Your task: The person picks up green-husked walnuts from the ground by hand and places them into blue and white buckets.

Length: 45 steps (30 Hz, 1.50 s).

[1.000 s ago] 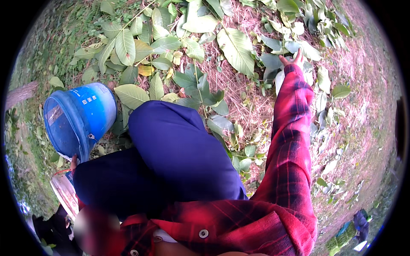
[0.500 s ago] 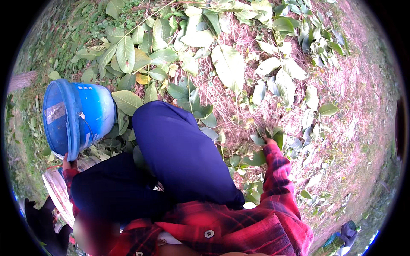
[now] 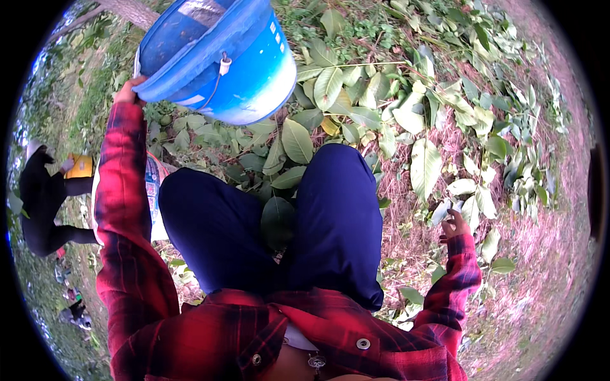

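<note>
A blue plastic bucket (image 3: 244, 70) with a wire handle hangs tilted in front of me on the left, its mouth facing left. My left hand (image 3: 129, 92) grips its rim at the near edge; part of the fingers is hidden behind it. Out to the right, my right hand (image 3: 456, 227) is low over the ground beside pale fallen leaves (image 3: 470, 190). Its fingers are somewhat bent and apart, with nothing plainly held in them. Large green leaves (image 3: 297, 141) lie between the bucket and my bent knees.
A white printed sack (image 3: 155, 190) stands by my left forearm. Farther left is a person in dark clothes (image 3: 44, 200) beside a yellow container (image 3: 81, 166). A tree trunk (image 3: 130, 11) rises at the upper left. Leafy cut branches (image 3: 438, 95) cover dry grass ahead.
My left hand has raised the bucket and carried it forward and right. My right hand has shifted right and come away from the leaves it was among. The view has turned leftward.
</note>
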### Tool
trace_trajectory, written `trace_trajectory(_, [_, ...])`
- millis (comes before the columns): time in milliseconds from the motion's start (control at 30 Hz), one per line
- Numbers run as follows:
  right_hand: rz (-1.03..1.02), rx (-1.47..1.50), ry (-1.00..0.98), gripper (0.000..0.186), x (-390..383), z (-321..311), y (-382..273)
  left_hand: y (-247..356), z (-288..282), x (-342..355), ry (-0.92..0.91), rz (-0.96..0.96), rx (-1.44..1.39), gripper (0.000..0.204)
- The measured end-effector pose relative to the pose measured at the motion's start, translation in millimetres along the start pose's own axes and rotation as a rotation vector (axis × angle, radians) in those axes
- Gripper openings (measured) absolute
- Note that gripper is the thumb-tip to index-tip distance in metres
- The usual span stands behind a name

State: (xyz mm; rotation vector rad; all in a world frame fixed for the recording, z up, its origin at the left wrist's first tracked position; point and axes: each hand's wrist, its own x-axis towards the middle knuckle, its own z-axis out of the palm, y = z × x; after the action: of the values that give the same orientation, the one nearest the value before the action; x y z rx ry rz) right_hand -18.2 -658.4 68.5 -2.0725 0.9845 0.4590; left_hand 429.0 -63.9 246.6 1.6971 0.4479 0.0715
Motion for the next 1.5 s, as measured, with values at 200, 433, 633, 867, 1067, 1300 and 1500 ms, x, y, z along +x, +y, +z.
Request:
trace_trajectory(200, [-0.029, 0.152, -0.001, 0.037, 4.8, 23.1, -40.7, 68.7, 23.6, 9.8, 0.216, 0.233, -0.032, 0.017])
trace_trajectory(433, [0.3, 0.244, 0.065, 0.039, -34.1, 80.3, -8.9, 36.3, 52.0, 95.3, 0.388, 0.274, 0.185, 0.029])
trace_trajectory(633, [0.475, 0.383, -0.014, 0.033, -131.3, 173.3, 8.8, -141.8, 12.7, 281.4, -0.315, 0.683, 1.345, 0.038])
trace_trajectory(867, [0.696, 0.421, 0.361, 0.049, -259.6, 377.6, 46.1, -172.0, -11.2, 367.7, -0.247, 0.096, 1.148, 0.03])
trace_trajectory(1067, [0.486, 0.185, 0.504, 0.073, -171.6, 435.8, -29.1, -152.0, 1.8, 389.2, -0.328, 0.082, 1.019, 0.027])
trace_trajectory(1300, [0.055, 0.166, -0.051, 0.052, -152.4, 455.2, -95.6, -132.8, 34.5, 355.4, -0.257, -0.058, 0.74, 0.027])
trace_trajectory(1500, [0.4, 0.194, -0.309, 0.067, -103.7, 383.2, -73.9, -140.2, -20.1, 349.7, -0.27, 0.073, 1.071, 0.03])
